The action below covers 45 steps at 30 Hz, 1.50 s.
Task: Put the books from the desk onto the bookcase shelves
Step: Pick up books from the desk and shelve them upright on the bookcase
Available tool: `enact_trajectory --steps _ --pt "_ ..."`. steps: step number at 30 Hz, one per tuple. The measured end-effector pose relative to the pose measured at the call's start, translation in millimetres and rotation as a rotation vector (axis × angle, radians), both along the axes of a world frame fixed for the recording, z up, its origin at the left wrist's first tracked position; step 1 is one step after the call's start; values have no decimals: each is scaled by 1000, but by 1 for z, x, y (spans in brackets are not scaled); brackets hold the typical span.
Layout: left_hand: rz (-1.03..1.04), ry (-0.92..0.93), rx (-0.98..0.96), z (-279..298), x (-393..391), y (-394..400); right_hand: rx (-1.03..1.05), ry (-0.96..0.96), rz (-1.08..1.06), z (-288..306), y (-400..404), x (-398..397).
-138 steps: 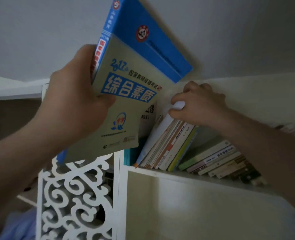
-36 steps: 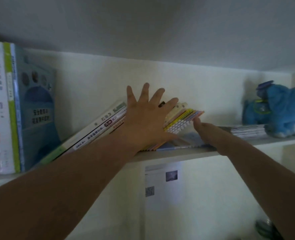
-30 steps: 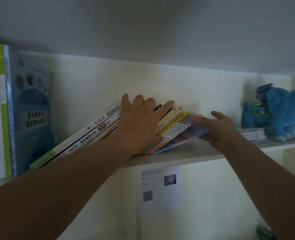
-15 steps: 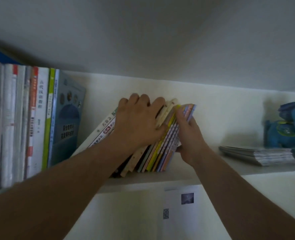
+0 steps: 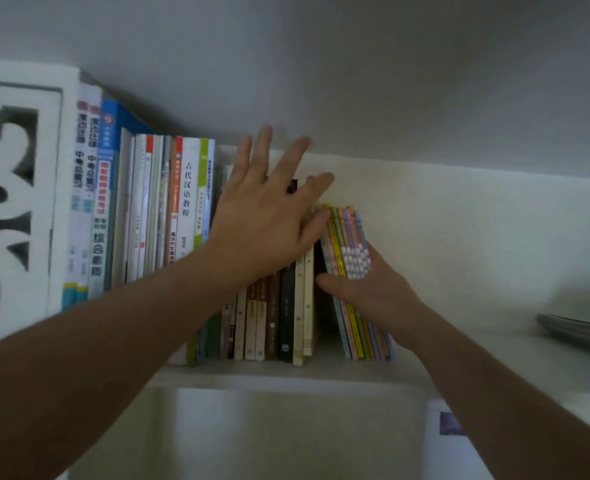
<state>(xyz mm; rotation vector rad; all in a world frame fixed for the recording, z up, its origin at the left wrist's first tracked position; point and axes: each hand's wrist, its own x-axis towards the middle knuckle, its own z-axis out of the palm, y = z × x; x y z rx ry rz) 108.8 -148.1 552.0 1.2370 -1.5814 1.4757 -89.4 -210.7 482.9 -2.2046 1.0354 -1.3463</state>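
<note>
The left hand (image 5: 262,223) is laid flat, fingers spread, against the spines of the upright books (image 5: 273,317) mid-shelf; nothing is pinched by it. The right hand (image 5: 373,292) is pressed against the outer face of the thin coloured booklets (image 5: 354,268), thumb across their spines, fingers hidden behind, so the grip there is a partial clasp at most. All books seen are already on the bookcase shelf (image 5: 286,374), right of the tall blue-spined textbook (image 5: 105,188). The booklets are tilted, w/ a dark gap left btwn them and the upright books. Risk, as judged: if the right hand is pulled away before that gap is closed, the booklets could slump right and fan out, since no bookend is seen. If pushed too hard, thin covers may be buckled.
</note>
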Motion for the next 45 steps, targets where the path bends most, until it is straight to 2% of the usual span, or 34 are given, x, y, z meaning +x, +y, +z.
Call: enact_trajectory --steps 3,8,10,16,20,25,32,35,39,45 --pt "-33 -59 32 3 0 1 -76 13 -26 -6 -2 -1" --pt "32 -60 382 29 10 19 -175 93 -18 -8 -13 -4" --pt "34 -46 413 30 11 18 -165 96 -19 -8 -17 -3" --pt "55 -139 357 20 15 19 -43 6 231 -13 -5 -14" --pt "83 -183 325 16 19 13 -136 60 138 -16 -11 -5" --pt "74 -171 324 5 17 15 -103 -1 159 -20 -4 7" --pt "-32 69 54 -40 -2 3 -176 69 -76 -14 20 5" --pt "-30 82 27 -45 -3 0 -85 65 -82 -26 24 12" --pt "-50 110 23 -55 -5 -3 -127 81 -249 -35 22 19" --pt "-28 97 52 -57 -5 -3 -177 19 -179 -38 22 20"
